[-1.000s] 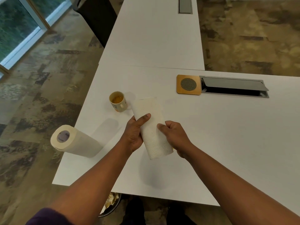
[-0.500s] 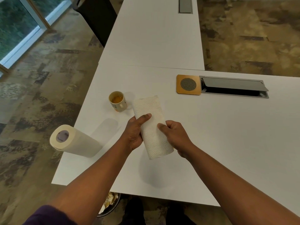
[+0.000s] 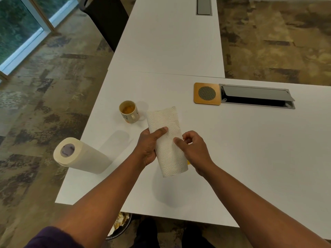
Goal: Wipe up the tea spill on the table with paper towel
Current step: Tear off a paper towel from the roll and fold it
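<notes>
One paper towel roll (image 3: 81, 155) lies on its side at the tabletop's (image 3: 250, 149) left edge, well left of the grip, its cardboard core facing the camera. One mug (image 3: 129, 112) with amber tea in it stands up and to the left of the hands, just beside the top corner of the folded paper towel (image 3: 167, 140). There is one such folded sheet — a long, embossed strip held above the tabletop between two hands.

The left hand (image 3: 149, 146) grips the strip along its left edge, the thumb laid across the front and the fingers curled behind. The right hand (image 3: 194, 150) takes the right edge, thumb tip pressed on the paper and the other fingers curled; how firmly they hold the sheet cannot be told. A small yellow patch (image 3: 188, 162) shows just under the right hand at the sheet's lower right edge — whether it is the tea spill cannot be told.

Up and to the right of the grip lie one square wooden coaster (image 3: 207, 93) with a round mesh centre and, touching its right side, one open cable hatch (image 3: 256, 96). A second hatch (image 3: 204, 6), closed, sits in the far tabletop (image 3: 170, 42).
</notes>
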`<state>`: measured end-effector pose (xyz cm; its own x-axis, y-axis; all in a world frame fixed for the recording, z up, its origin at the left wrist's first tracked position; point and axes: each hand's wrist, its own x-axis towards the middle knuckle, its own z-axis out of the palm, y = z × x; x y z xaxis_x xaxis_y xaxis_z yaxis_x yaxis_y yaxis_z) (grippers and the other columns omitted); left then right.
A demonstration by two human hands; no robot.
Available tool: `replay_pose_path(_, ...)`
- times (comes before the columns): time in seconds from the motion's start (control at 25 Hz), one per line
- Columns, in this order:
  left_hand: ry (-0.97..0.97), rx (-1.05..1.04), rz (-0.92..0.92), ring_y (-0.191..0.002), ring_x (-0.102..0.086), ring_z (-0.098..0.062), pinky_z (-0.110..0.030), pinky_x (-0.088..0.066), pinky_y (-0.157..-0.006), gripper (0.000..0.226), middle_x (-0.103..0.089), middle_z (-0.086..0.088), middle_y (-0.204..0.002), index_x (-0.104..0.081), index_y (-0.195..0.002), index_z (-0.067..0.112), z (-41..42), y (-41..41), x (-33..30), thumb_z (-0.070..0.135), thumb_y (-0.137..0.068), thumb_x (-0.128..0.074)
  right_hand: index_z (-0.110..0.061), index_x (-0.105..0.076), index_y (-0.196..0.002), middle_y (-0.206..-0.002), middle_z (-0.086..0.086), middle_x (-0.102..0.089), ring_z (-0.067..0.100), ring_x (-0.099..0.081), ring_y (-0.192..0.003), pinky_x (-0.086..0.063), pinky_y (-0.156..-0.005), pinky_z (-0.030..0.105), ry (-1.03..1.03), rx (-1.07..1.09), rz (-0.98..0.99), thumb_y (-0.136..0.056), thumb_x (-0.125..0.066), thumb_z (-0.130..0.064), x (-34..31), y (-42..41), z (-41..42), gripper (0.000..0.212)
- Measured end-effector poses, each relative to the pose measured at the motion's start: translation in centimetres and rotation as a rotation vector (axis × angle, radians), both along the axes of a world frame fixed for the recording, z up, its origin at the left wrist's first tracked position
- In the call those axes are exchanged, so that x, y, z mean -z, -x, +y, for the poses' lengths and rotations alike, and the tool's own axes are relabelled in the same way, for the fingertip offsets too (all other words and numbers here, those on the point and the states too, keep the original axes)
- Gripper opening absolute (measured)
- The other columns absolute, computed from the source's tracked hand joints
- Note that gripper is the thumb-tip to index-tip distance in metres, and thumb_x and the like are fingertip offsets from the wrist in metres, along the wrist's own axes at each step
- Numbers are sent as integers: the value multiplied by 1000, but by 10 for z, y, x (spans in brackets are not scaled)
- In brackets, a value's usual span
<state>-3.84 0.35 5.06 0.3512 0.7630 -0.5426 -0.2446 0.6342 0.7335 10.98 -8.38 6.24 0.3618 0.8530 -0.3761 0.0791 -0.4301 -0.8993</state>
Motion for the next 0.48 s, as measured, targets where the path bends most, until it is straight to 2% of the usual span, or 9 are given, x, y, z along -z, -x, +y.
replay_pose_path(0.08, -29, 29, 25, -100, -75, -29, -43, -61, -75, 36, -76, -10, -114, -67, -121, 12, -2, 0, 2, 13, -87, -77, -29, -58, -116, -108, -10, -62, 12, -63, -93, -56, -80, 35, -7, 14, 16, -82, -74, -54, -2, -2, -2, 44)
replay_pose_path(0.12, -45, 58, 39, -100, -75, -29, -43, -61, -74, 34, -76, -10, -113, -68, -119, 13, -4, -1, 3, 15, -87, -77, -29, -61, -117, -111, -8, -67, 14, -66, -97, -59, -84, 40, -16, 4, 81, -84, -73, -51, -3, -2, -2, 42)
replay_pose_path(0.2, -67, 106, 67, -98, -76, -29, -41, -62, -73, 29, -77, -11, -112, -71, -113, 16, -8, -3, 4, 17, -85, -78, -21, -72, -101, -100, 0, -76, 21, -73, -92, -60, -84, 51, -39, -11, 169, -90, -71, -40, -4, -4, -2, 22)
replay_pose_path(0.32, -127, 148, 95, -98, -76, -29, -40, -62, -73, 20, -78, -9, -109, -78, -100, 20, -8, -6, 1, 21, -81, -83, -4, -69, -85, -91, 15, -74, 36, -71, -89, -57, -81, 59, -39, 68, 161, -91, -71, -32, -6, -10, -2, 29)
replay_pose_path(0.4, -193, 125, 152, -96, -76, -30, -38, -62, -73, 24, -78, -9, -105, -77, -99, 16, -6, -8, -3, 23, -78, -87, 4, -64, -86, -92, 21, -71, 43, -67, -89, -56, -80, 57, -43, 106, 179, -91, -71, -31, -4, -15, -3, 35)
replay_pose_path(0.48, -218, 53, 223, -86, -77, -26, -34, -59, -67, 30, -79, -8, -93, -65, -98, 13, -2, -9, -3, 19, -78, -87, 8, -60, -85, -87, 20, -68, 38, -63, -80, -55, -77, 50, -33, 133, 214, -91, -72, -28, -3, -21, -4, 38)
